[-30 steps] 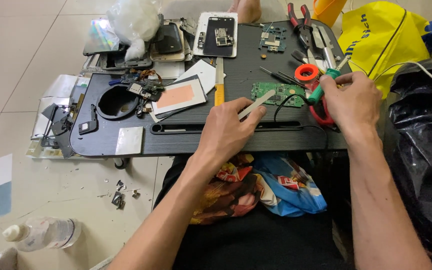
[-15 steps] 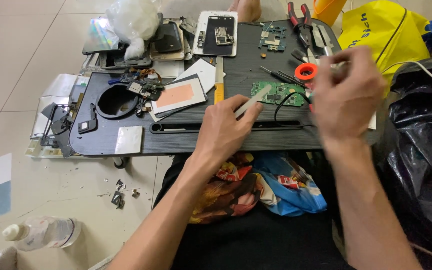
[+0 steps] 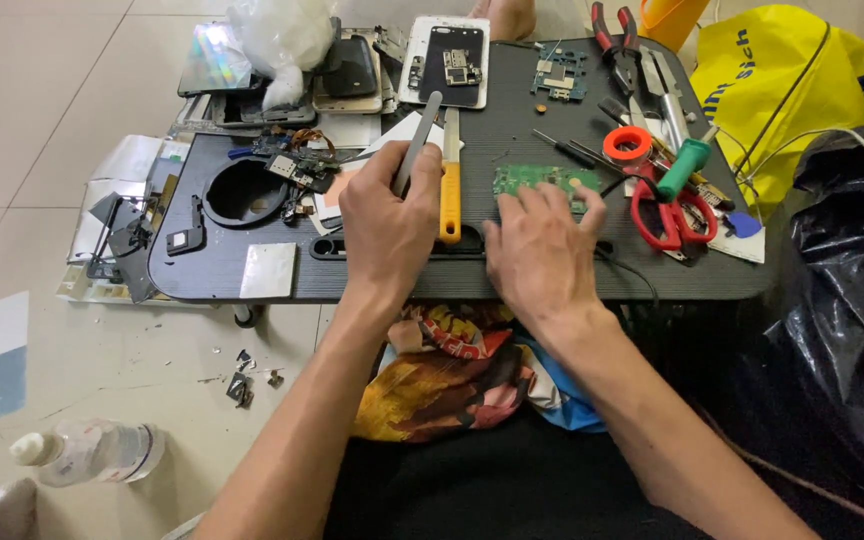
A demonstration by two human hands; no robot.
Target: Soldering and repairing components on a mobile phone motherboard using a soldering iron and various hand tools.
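Left hand (image 3: 387,225) pinches a gray metal tool (image 3: 417,143) (tilted upright) while right hand (image 3: 542,250), fingers spread, presses a green circuit board (image 3: 532,180) onto the black table (image 3: 512,130).

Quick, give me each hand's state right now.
Left hand: closed, holding a grey flat pry tool.
Right hand: open, fingers resting on the green circuit board.

Red-handled scissors (image 3: 664,212) lie right on the dark tray table (image 3: 372,275), pliers (image 3: 614,40) far right, a plastic bottle (image 3: 87,452) near left on the floor.
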